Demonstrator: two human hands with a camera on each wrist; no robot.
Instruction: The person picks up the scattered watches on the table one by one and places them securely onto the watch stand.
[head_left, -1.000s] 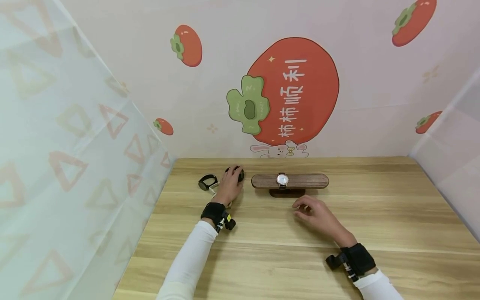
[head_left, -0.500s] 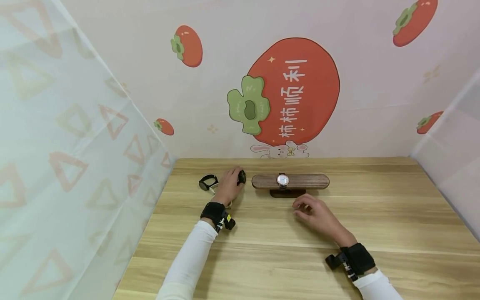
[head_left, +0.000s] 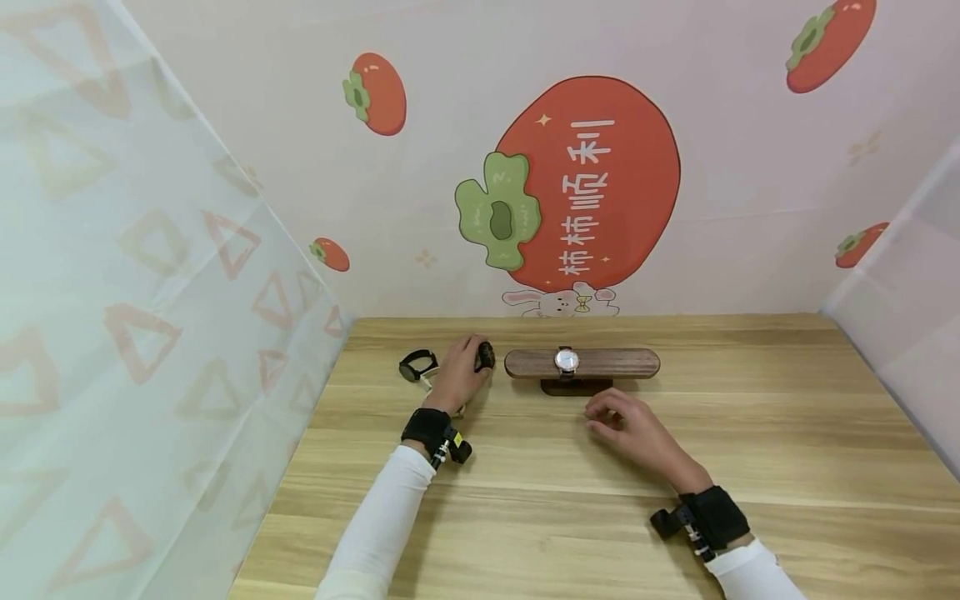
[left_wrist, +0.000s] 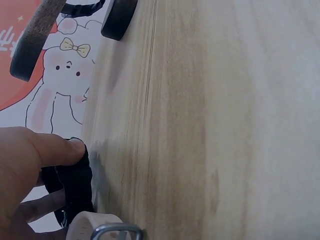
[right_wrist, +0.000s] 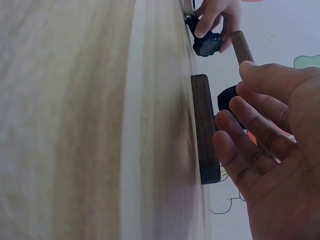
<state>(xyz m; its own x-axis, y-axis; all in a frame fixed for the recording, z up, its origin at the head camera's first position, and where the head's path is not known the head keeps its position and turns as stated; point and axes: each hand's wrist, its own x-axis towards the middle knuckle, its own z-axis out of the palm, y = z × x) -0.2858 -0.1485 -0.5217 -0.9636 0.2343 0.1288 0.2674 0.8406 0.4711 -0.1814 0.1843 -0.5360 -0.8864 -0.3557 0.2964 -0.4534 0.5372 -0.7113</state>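
My left hand (head_left: 459,375) pinches a chunky black digital watch (head_left: 486,356), just left of a dark wooden watch stand (head_left: 615,362). In the left wrist view, thumb and fingers curl round its black strap (left_wrist: 75,185). The round dial faces outward in the right wrist view. A wristwatch with a white dial (head_left: 567,360) is wrapped round the stand's bar. My right hand (head_left: 633,425) holds nothing; its fingers are loosely bent in front of the stand's base (right_wrist: 205,130).
Left of my left hand lies another black watch (head_left: 417,365). A pale strap with a metal buckle (left_wrist: 95,227) is beside the held watch, partly hidden under the hand. A printed wall (head_left: 420,208) rises behind the wooden table (head_left: 525,517).
My left hand has shifted slightly right with the black watch. Its fingers lay over the watch before; now the dial shows at their right side. My right hand has stayed in place.
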